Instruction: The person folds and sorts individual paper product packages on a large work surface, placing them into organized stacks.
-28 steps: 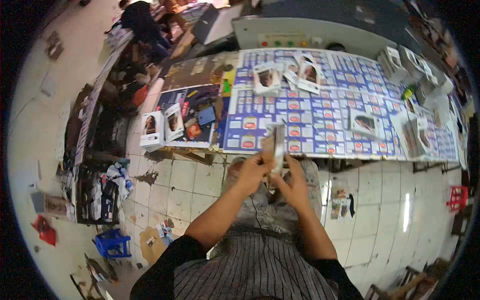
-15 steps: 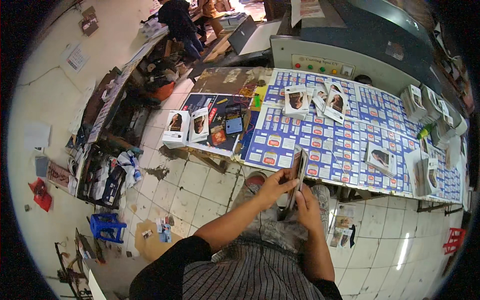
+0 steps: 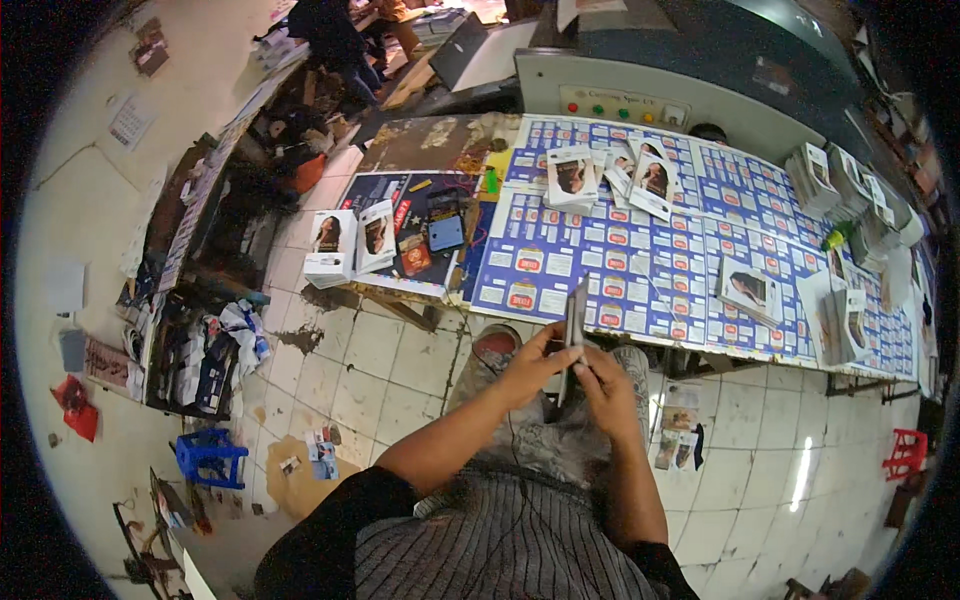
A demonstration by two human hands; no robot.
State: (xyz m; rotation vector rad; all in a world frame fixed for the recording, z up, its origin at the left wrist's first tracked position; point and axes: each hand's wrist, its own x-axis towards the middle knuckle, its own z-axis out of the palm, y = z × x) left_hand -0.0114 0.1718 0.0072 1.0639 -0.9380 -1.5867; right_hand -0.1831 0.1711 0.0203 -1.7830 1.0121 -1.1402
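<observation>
Between my two hands stands a thin stack of printed cards (image 3: 577,312), held upright above my lap and seen nearly edge-on. My left hand (image 3: 540,362) grips its left side, fingers curled and thumb against the edge. On the other side my right hand (image 3: 604,388) closes round the lower part, thumb near the left one. Just beyond the stack is the front edge of a table covered with blue printed sheets (image 3: 525,255). Similar white cards with a picture of a long-haired person lie there in a pile (image 3: 571,180) and a looser, fanned pile (image 3: 652,182).
Further right are another card pile (image 3: 750,290) and tall stacks (image 3: 820,180). To the left, two card piles (image 3: 330,245) sit beside a phone (image 3: 446,233). A grey machine (image 3: 600,95) with coloured buttons stands behind. A blue stool (image 3: 210,457) is on the tiled floor.
The stack has turned more edge-on between my hands, and my fingers have shifted along it. The whole view has moved slightly, so the tables appear higher and further left.
</observation>
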